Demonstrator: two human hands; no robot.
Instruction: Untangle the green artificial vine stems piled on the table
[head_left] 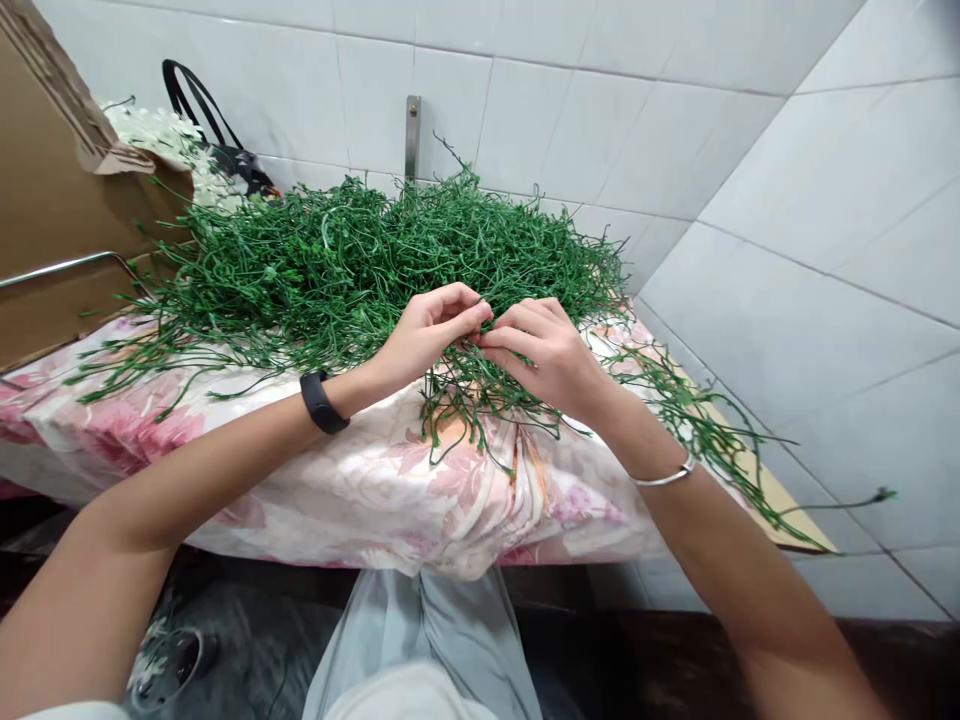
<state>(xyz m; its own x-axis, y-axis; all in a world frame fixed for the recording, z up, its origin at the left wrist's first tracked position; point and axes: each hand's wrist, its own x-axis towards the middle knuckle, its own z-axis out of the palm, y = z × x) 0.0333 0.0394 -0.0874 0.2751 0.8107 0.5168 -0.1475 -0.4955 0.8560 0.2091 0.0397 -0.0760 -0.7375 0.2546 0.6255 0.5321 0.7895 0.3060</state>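
A big heap of thin green plastic stems [352, 260] with small leafy tips covers the back of the table. My left hand [439, 325], wearing a black wristband [324, 402], pinches at the front of the heap, thumb against fingers. My right hand [544, 350], with a silver bangle [666, 475] on its wrist, meets it fingertip to fingertip, its fingers bent and closed. A bit of green stem shows at the fingertips; most of it is hidden by the fingers. Below the hands, a loose bunch of stems [469, 405] hangs toward the table's front edge.
A floral cloth [322, 500] covers the table. Stray stems [705, 430] lie over a yellowish board edge [795, 525] at right. At left stand a cardboard box [67, 220], white artificial flowers [165, 140] and a black-handled bag [240, 165]. Tiled walls [787, 280] close off the back and right.
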